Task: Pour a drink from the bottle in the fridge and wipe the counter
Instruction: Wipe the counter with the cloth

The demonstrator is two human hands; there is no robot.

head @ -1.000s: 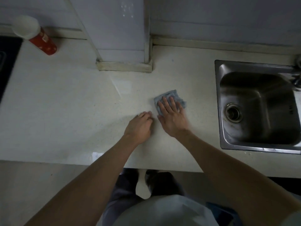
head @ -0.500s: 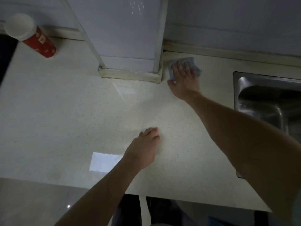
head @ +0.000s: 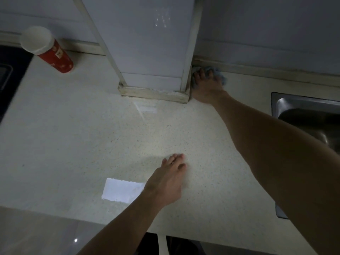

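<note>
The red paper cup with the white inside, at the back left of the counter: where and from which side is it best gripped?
Probably grip the red paper cup around its mid wall, from the front right: it stands upright and open-topped, with the wall behind it.

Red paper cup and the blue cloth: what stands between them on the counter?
The head view shows the white tiled pillar between red paper cup and blue cloth.

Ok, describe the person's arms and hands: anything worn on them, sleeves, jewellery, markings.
Both forearms are bare from the frame edge down, with no sleeves in sight. The left hand and right hand wear no gloves; no watch, bracelet or markings show. The picture is too dim to rule out a ring.
</note>
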